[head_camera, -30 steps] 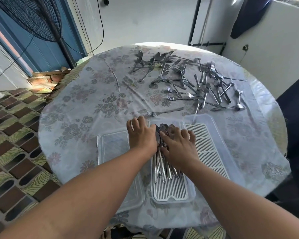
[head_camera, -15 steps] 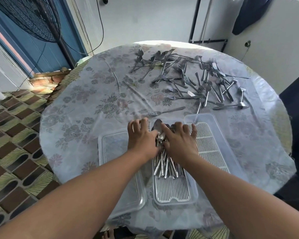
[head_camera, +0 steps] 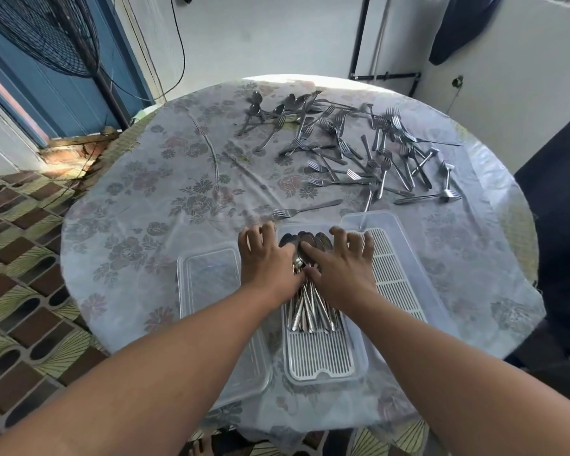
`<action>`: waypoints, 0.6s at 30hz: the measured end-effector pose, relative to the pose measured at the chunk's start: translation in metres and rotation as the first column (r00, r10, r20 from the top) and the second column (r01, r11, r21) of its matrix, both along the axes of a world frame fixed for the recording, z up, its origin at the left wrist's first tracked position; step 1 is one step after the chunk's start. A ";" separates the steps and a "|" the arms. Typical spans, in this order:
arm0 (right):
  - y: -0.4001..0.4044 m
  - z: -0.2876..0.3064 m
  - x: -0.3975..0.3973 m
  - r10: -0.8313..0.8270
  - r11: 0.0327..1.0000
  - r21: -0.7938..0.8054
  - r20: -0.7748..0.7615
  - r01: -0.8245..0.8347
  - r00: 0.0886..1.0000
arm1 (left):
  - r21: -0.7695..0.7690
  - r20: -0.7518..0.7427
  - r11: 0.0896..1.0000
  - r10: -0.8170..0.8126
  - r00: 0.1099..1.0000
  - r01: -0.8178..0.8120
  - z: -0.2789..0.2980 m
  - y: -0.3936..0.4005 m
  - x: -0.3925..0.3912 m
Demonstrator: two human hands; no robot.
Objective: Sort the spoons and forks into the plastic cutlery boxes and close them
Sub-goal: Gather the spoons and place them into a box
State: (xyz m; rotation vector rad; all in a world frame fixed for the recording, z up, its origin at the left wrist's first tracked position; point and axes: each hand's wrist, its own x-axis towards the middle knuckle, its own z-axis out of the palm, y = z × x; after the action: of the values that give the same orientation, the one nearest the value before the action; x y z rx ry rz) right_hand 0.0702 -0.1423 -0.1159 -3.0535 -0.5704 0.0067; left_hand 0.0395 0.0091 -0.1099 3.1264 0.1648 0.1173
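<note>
Two hands are laid over a bundle of spoons (head_camera: 310, 311) inside the middle cutlery box (head_camera: 323, 363), on its white slotted tray. The left hand (head_camera: 267, 261) is spread, fingers fairly straight, pressing the bundle from the left; the right hand (head_camera: 341, 268) is set just beside it, fingers splayed over the spoon bowls, its thumb touching the handles. Nothing is seen to be clamped; the bundle is being squared rather than lifted. A second box (head_camera: 405, 258) with its own slotted tray is seen to the right, holding no cutlery, and a clear lid (head_camera: 211, 291) lies to the left. Many forks (head_camera: 369, 159) and some spoons are scattered well apart at the far side of the table (head_camera: 129, 209), one fork (head_camera: 305, 210) near the boxes. The steel is judged stiff, smooth and slippery; loose pieces would best be gathered by the handles, several together.
</note>
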 end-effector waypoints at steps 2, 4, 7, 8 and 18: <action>-0.001 -0.001 -0.001 -0.017 0.998 0.064 0.017 0.016 1.000 | -0.101 0.034 0.995 0.022 0.999 -0.018 -0.002 0.000 0.001; -0.003 0.001 -0.002 -0.060 0.981 0.184 0.038 0.052 0.997 | -0.229 0.082 0.971 0.096 0.992 -0.075 0.000 0.002 0.004; 0.001 0.014 0.005 -0.147 0.905 0.404 -0.001 0.135 0.989 | -0.469 0.080 0.870 0.214 0.974 -0.153 0.014 0.007 0.016; 0.005 0.019 0.010 -0.173 0.862 0.477 -0.039 0.170 0.984 | -0.554 0.079 0.819 0.233 0.969 -0.151 0.021 0.010 0.020; 0.095 0.055 0.033 -0.151 0.298 0.873 -0.358 0.388 0.922 | -0.732 0.078 0.673 0.245 0.966 -0.112 0.067 0.061 0.043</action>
State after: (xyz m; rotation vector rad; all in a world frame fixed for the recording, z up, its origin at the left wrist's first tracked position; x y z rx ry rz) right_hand 0.1030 -0.0475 -0.0610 -1.8740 0.0456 -0.0075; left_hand 0.0823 0.0700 -0.0430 2.2769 0.4051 0.2495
